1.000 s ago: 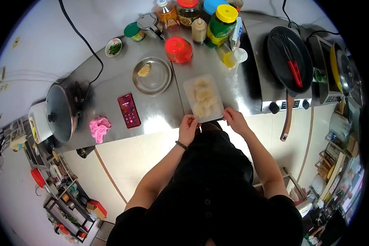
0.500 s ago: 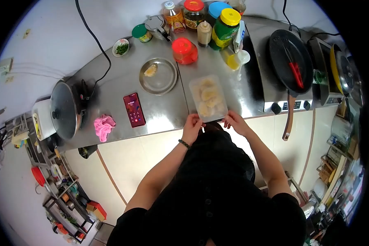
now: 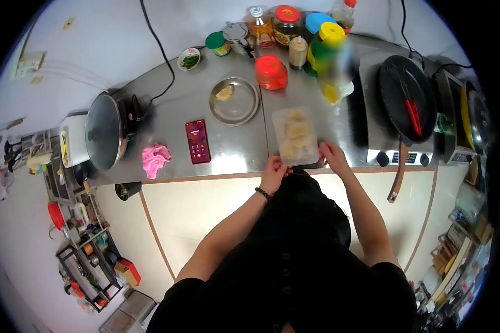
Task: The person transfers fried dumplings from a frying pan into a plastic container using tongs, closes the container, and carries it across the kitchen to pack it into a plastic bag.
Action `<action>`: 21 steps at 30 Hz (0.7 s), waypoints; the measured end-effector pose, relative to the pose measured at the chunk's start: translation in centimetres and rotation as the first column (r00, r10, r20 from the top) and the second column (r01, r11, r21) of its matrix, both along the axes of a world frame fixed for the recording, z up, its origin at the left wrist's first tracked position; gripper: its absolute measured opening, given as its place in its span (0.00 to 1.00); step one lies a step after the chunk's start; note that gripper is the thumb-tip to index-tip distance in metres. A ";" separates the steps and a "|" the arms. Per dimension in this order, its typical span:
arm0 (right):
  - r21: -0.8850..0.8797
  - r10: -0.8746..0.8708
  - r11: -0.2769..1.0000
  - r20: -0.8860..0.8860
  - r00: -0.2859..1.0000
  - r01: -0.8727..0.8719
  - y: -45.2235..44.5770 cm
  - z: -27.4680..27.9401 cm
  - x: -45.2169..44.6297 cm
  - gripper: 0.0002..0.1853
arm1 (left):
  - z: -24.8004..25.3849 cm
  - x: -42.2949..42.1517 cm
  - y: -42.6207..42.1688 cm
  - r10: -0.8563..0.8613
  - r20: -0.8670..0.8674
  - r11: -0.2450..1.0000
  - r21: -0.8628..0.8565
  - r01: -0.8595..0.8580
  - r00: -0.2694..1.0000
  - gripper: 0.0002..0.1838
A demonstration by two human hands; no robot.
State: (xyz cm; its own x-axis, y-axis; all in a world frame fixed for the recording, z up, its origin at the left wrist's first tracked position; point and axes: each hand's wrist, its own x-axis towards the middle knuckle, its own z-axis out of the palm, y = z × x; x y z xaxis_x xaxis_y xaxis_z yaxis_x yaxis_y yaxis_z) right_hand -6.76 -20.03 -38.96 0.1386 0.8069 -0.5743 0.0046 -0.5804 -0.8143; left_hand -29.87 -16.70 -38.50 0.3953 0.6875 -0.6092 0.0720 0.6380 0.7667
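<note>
A clear plastic container [image 3: 295, 136] with several pale yellowish pieces inside lies on the steel counter at its front edge. My left hand [image 3: 274, 172], with a dark bead bracelet at the wrist, pinches the container's near left corner. At the near right corner is my right hand [image 3: 333, 156], its fingers closed on the rim. To the left, a round metal plate [image 3: 234, 114] holds one pale piece [image 3: 225, 92]. A red phone [image 3: 198, 141] with a lit screen and a crumpled pink cloth [image 3: 156, 160] lie farther left.
Behind stand a red-lidded jar [image 3: 271, 72], a squeeze bottle [image 3: 298, 53] and several other jars. A black pan [image 3: 407, 100] with a red-handled utensil rests on the stove at right. A glass-lidded pot [image 3: 105, 132] stands at left, and a bowl of chopped greens [image 3: 189, 59] at the back.
The camera view has shifted, so the counter items appear farther right. Both hands stay at the container's near corners. A blurred patch now covers part of the yellow-lidded jar.
</note>
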 end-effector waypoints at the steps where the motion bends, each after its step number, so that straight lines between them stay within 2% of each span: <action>1: 0.053 -0.032 0.998 -0.002 1.000 0.032 1.3 0.4 0.4 0.14 | 0.0 0.2 -0.2 0.008 -0.031 1.000 -0.019 -0.009 0.999 0.12; 6: 0.223 -0.060 0.974 0.074 0.995 0.042 5.0 -0.1 -0.5 0.13 | -0.7 0.4 -0.7 0.085 0.040 0.996 -0.016 -0.084 0.996 0.12; 8: 0.305 -0.047 0.952 0.221 0.974 -0.024 5.0 -1.3 -0.7 0.12 | -0.8 0.5 -0.7 0.109 0.064 0.994 0.007 -0.110 0.992 0.12; 12: 0.323 -0.078 0.946 0.324 0.943 -0.033 5.2 -0.1 -0.7 0.14 | 0.0 0.7 -0.5 0.103 0.029 0.995 0.001 -0.103 0.994 0.13; 14: 0.138 -0.008 0.990 0.193 0.981 -0.019 5.4 0.5 -0.4 0.16 | 0.2 0.5 -0.3 0.100 0.002 0.995 0.013 -0.100 0.995 0.13; 15: 0.147 0.003 0.989 0.183 0.983 -0.030 5.9 0.3 -0.2 0.16 | 0.3 0.5 -0.2 0.138 0.027 0.989 -0.065 -0.136 0.990 0.13; 16: 0.161 -0.039 0.987 0.251 0.967 -0.002 6.5 0.0 0.1 0.17 | 0.3 0.5 -0.1 0.182 0.046 0.974 -0.143 -0.173 0.982 0.14; 17: 0.176 -0.079 0.984 0.315 0.946 0.024 7.0 -0.4 0.1 0.18 | 0.3 0.6 -0.1 0.199 0.034 0.972 -0.133 -0.193 0.979 0.14; 18: 0.184 -0.062 0.983 0.298 0.953 0.006 7.2 -0.6 -0.4 0.18 | 0.2 0.6 -0.1 0.197 0.017 0.971 -0.144 -0.193 0.980 0.13; 20: 0.274 -0.148 0.962 0.495 0.856 0.008 7.4 -0.7 -1.5 0.17 | 0.1 0.4 0.4 0.211 -0.009 0.968 -0.138 -0.210 0.978 0.13; 21: 0.268 -0.141 0.963 0.491 0.860 0.005 7.4 -0.6 -1.6 0.16 | 0.0 0.3 0.6 0.154 -0.020 0.983 -0.098 -0.156 0.988 0.13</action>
